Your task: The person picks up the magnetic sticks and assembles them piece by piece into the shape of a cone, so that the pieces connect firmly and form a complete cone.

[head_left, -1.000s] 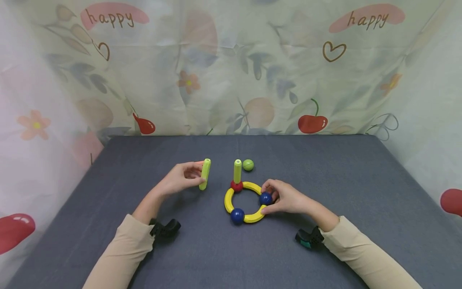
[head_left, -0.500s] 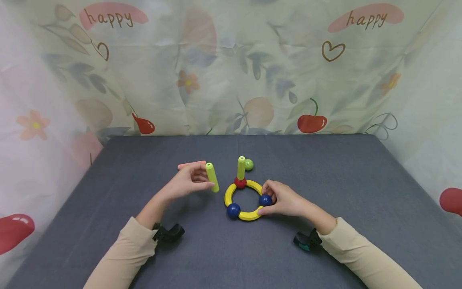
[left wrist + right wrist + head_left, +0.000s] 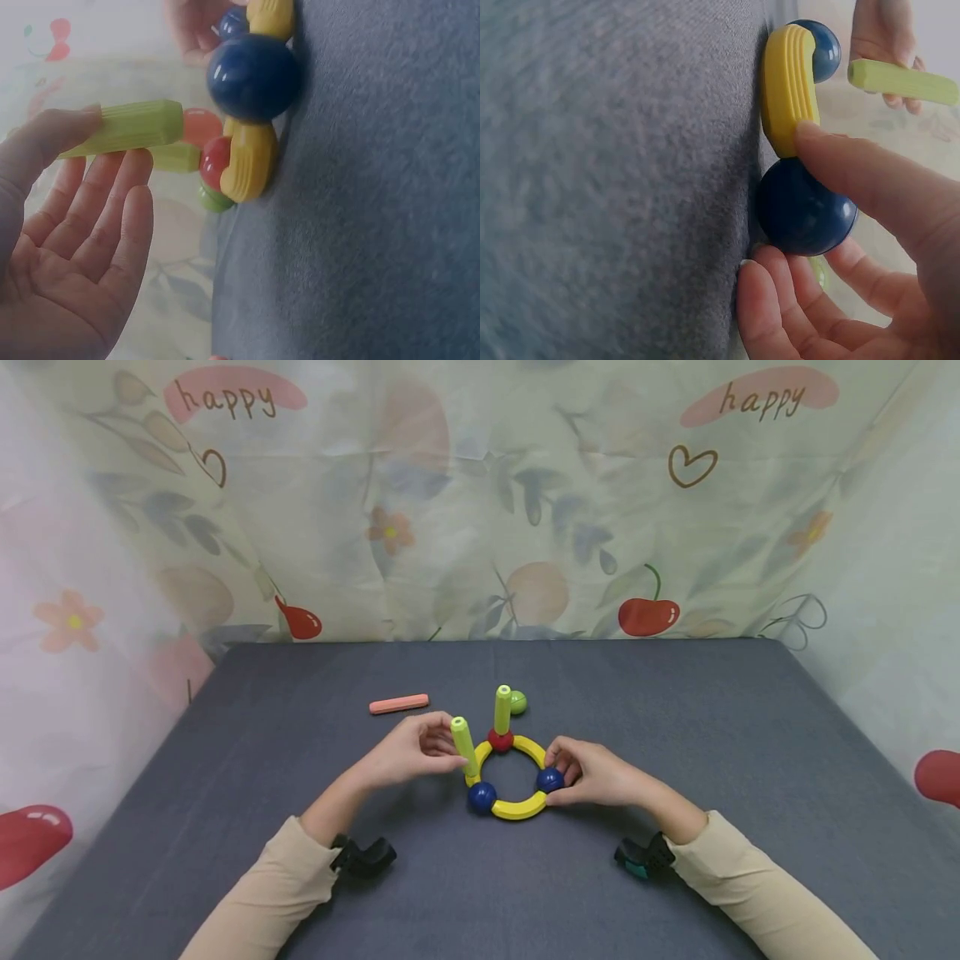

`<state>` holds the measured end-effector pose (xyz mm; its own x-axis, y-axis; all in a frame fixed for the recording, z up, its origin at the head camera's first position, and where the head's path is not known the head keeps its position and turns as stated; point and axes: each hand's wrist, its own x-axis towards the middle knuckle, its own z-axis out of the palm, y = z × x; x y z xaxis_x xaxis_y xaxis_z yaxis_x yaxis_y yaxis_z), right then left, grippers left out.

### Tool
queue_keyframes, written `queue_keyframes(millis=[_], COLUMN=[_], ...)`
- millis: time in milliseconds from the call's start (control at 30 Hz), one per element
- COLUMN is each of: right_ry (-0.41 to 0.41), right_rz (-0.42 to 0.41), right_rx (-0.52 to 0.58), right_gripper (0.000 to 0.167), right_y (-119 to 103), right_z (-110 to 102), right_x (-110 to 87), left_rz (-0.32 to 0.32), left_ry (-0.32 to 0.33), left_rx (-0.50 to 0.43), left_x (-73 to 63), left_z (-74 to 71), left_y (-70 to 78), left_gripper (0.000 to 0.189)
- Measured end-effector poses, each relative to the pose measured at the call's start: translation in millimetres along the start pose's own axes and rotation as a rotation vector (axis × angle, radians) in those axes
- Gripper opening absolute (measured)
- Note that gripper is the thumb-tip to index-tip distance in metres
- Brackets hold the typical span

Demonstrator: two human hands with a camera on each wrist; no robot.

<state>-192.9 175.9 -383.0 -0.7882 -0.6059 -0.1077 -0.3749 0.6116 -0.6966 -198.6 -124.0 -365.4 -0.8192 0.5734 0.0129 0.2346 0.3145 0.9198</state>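
Note:
My left hand [image 3: 408, 750] pinches a light green stick [image 3: 463, 745] between thumb and fingers. The stick leans above the left blue ball [image 3: 482, 797] of a ring; in the left wrist view its end is apart from that blue ball [image 3: 255, 79]. Yellow curved bars [image 3: 519, 810] join two blue balls and a red ball [image 3: 501, 741] into the ring, flat on the table. Another green stick [image 3: 502, 710] stands upright on the red ball. My right hand [image 3: 596, 774] holds the ring at the right blue ball [image 3: 802, 210], thumb on the yellow bar [image 3: 784, 82].
A pink stick [image 3: 399, 703] lies on the dark grey table [image 3: 675, 710], beyond my left hand. Behind the upright stick sits a small green ball [image 3: 518, 702]. A patterned cloth [image 3: 465, 510] hangs along the table's back edge.
My left hand has carried the green stick rightward and nearer, over the ring's left side, uncovering the pink stick. The ring has turned slightly clockwise, with my right hand still on it.

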Motion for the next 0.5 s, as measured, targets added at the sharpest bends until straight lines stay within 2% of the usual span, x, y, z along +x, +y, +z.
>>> queue_keyframes(millis=[500], right_ry=[0.016], right_rz=[-0.015], right_rx=[-0.009], right_gripper=[0.038], right_y=[-1.2], right_z=[3.7], right_x=[0.7], left_rz=[0.029], left_ry=[-0.077], left_rx=[0.048], left_x=[-1.1], left_z=[7.7], left_y=[2.8], left_gripper=[0.031])
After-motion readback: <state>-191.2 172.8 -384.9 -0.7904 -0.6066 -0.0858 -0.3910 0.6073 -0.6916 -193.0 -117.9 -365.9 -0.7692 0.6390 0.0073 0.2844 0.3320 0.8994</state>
